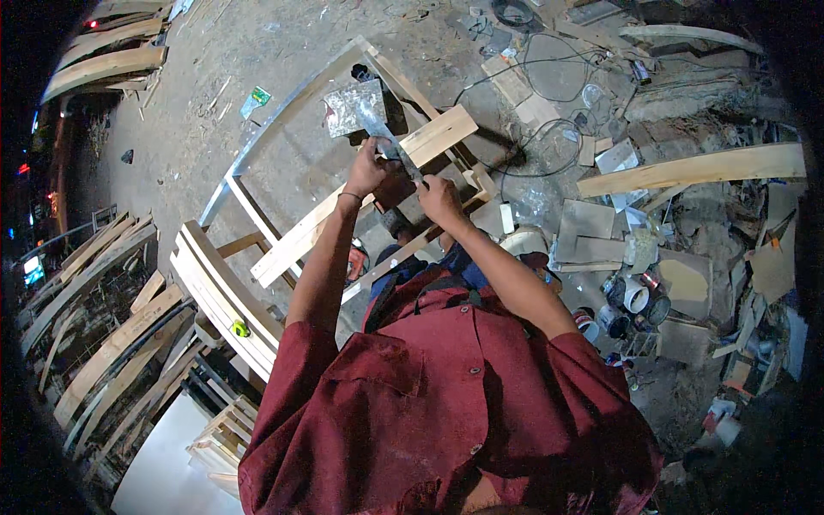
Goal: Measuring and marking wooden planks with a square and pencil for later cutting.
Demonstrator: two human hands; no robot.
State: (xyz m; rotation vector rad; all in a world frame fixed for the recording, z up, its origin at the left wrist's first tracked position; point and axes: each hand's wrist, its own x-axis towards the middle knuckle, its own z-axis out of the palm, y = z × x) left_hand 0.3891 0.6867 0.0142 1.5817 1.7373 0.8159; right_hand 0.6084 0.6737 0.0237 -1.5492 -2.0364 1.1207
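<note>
My left hand [366, 169] is closed on a long, flat silvery tool [378, 120] that reaches forward from my hands; its exact kind is unclear. My right hand [438, 197] grips the dark lower end of the same tool. Beside it lies a pale timber board [439, 135], and another [300, 240] runs diagonally below my left hand. A stained pale plate [342, 112] is behind the tool's far end. The wooden frame [257, 206] surrounds these pieces, with a long curved pale edge along its left side.
A yellow tape measure [240, 328] rests on stacked curved boards [206, 275] at left. More curved timbers [94, 360] are piled beyond. At right lie a loose beam [687, 167], cans [635, 296], scrap panels and black cable [528, 81]. A red object [356, 262] is near my legs.
</note>
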